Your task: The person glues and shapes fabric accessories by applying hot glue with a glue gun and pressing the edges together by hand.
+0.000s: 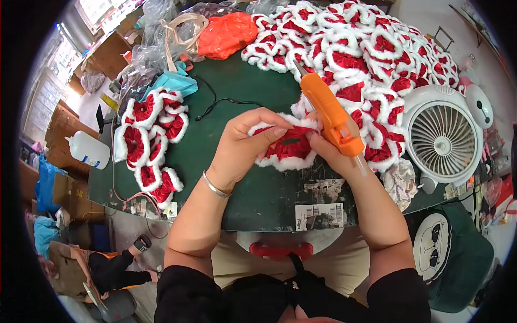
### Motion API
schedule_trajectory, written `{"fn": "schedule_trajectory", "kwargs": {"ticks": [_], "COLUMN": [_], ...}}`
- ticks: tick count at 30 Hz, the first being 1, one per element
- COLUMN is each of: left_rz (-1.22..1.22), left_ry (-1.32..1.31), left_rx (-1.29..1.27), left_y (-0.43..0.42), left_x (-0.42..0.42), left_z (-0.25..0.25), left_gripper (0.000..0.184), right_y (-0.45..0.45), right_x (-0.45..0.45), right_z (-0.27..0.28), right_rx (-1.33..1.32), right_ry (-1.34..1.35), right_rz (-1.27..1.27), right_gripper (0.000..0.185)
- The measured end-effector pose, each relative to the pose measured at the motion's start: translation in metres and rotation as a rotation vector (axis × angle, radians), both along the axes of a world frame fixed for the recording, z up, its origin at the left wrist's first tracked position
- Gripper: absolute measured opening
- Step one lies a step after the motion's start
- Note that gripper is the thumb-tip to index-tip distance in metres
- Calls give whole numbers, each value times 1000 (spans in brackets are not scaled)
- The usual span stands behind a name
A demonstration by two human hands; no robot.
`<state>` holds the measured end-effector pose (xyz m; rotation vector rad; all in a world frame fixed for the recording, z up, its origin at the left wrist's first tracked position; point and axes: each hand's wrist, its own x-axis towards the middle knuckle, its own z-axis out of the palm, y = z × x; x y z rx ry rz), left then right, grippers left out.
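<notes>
My left hand (242,141), with a bangle at its wrist, pinches the left edge of a small red velvet piece with white fluffy trim (291,149). A dark slot or patch shows in the middle of that piece. My right hand (335,155) holds an orange hot glue gun (327,105), its nozzle pointing up and away and a clear glue stick out of its rear end. The thumb and fingers of this same hand also pinch the right side of the red piece. Part of the gun's grip is hidden behind my fingers.
A big heap of red-and-white trimmed pieces (350,59) covers the far right. Several more (134,142) lie at left. Around them are a white fan (442,141), a white bottle (89,149), an orange-red bag (226,35) and a black cord (215,100). Another person (91,264) sits lower left.
</notes>
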<state>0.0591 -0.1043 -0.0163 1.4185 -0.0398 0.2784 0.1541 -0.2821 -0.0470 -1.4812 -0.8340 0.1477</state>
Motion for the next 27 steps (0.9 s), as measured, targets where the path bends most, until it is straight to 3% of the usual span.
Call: {"fn": "schedule_trajectory", "kwargs": {"ticks": [7,9,13,15,16,19,27], "left_rz": [-29,41,114,165,153,80,120], "left_ry": [56,101,86,63,30,60,22], "left_rx": [-19,-156,-57,19,-7,40,190], "left_y": [2,5,18,22,23,30,29], "left_x": [-1,1,-4,-6,-7,-11,-13], "left_z": [3,0,11,15,15,21,19], "left_gripper": [25,25,27,29,29,28,25], "right_y": [0,3,-6,-10,-12,-15,-14], "right_x": [-6,-4,3,7,7,6,1], "right_z": [9,11,12,10,10,9,11], "right_rx": [-40,-95,-66,172,169,64,19], "right_ry": [5,-16,127,191,192,285,366], "right_rz": [12,16,91,340,346,311,284], "right_gripper": [33,31,23,29,29,54,62]}}
